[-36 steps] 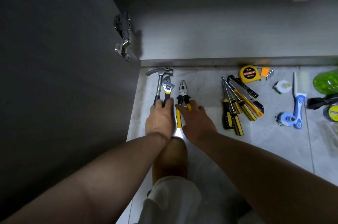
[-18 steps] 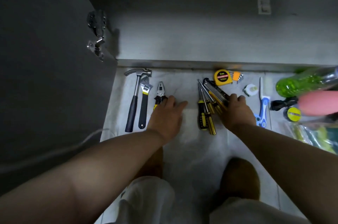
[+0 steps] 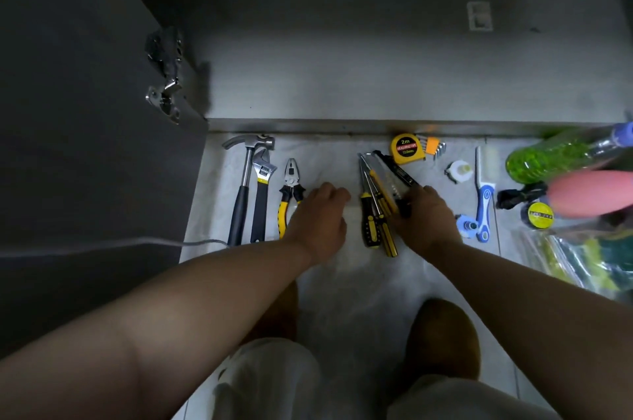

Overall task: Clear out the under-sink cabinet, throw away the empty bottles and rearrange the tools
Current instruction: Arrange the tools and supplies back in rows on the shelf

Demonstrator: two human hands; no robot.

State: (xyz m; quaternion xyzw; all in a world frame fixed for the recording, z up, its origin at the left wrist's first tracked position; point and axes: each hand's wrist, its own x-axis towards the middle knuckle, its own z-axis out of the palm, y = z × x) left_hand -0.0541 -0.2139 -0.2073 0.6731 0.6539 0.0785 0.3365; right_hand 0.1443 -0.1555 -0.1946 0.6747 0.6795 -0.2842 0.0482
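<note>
Tools lie in a row on the pale floor before the open cabinet [image 3: 376, 84]: a hammer [image 3: 246, 176], an adjustable wrench [image 3: 262, 186], yellow-handled pliers [image 3: 289, 190], and a bunch of yellow-black screwdrivers [image 3: 371, 214]. My left hand [image 3: 318, 217] sits just right of the pliers with fingers loosely curled; it hides their right handle and visibly holds nothing. My right hand [image 3: 426, 217] curls its fingers over the lower end of a black utility knife [image 3: 397, 171] beside the screwdrivers. A green bottle [image 3: 555, 156] lies at far right.
Near the cabinet sill lie a yellow tape measure [image 3: 406, 149], hex keys [image 3: 434, 147], a white tape roll [image 3: 459, 171] and a blue scraper [image 3: 483, 200]. A pink object [image 3: 592, 197] and bagged sponges [image 3: 582, 255] crowd the right. The open door [image 3: 85, 111] bounds the left.
Both hands left the hammer and pliers area; my right hand went right to the screwdrivers and now curls on the black knife. My left hand's fingers have curled beside the pliers.
</note>
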